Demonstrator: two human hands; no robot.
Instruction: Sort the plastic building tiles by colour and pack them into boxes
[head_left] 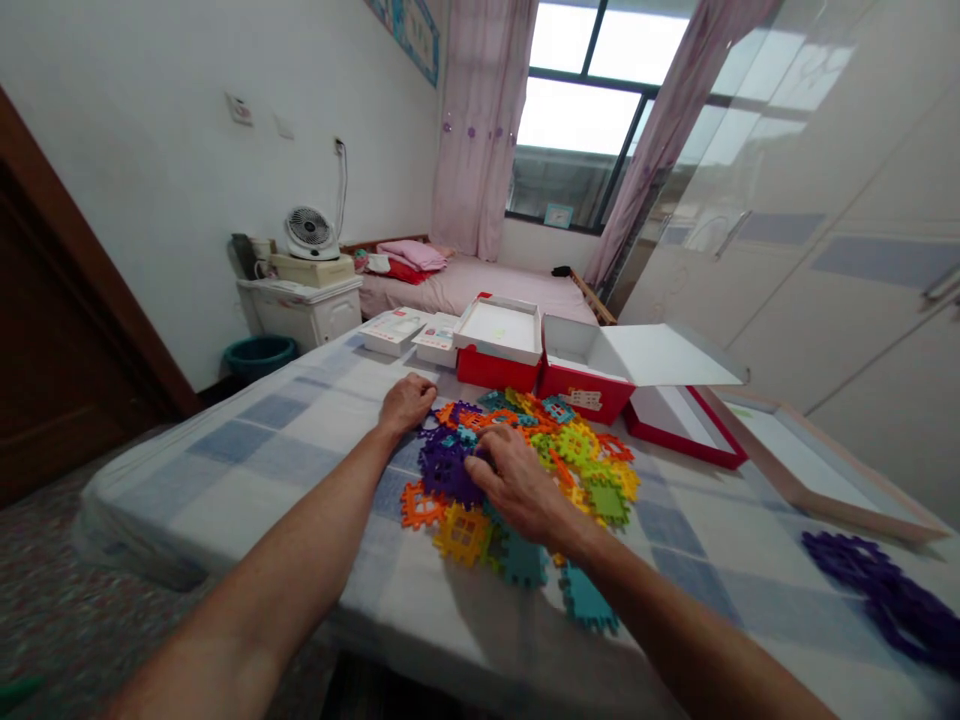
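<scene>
On cloth (270,465), squarish purple piece (448,474) (long axis unclear) at right hand (516,475); left hand (408,403) near; can't tell either grip.

I count my two hands (407,402) (517,480), one mixed heap of pieces (576,445) too overlapped to number, two small white boxes (391,332) (435,342), one fan (310,232), one bin (260,358), two curtains (484,130) (660,130), one bed (510,285).

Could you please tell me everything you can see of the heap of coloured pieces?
The heap of coloured pieces is a loose, overlapping spread of flat, plastic-looking shapes with toothed edges, in purple, orange, yellow, green and teal; several have window-like openings. It lies on checked cloth near an open red box. The right hand appears to touch its purple pieces; the left hand is at its left edge, contact unclear.
</scene>
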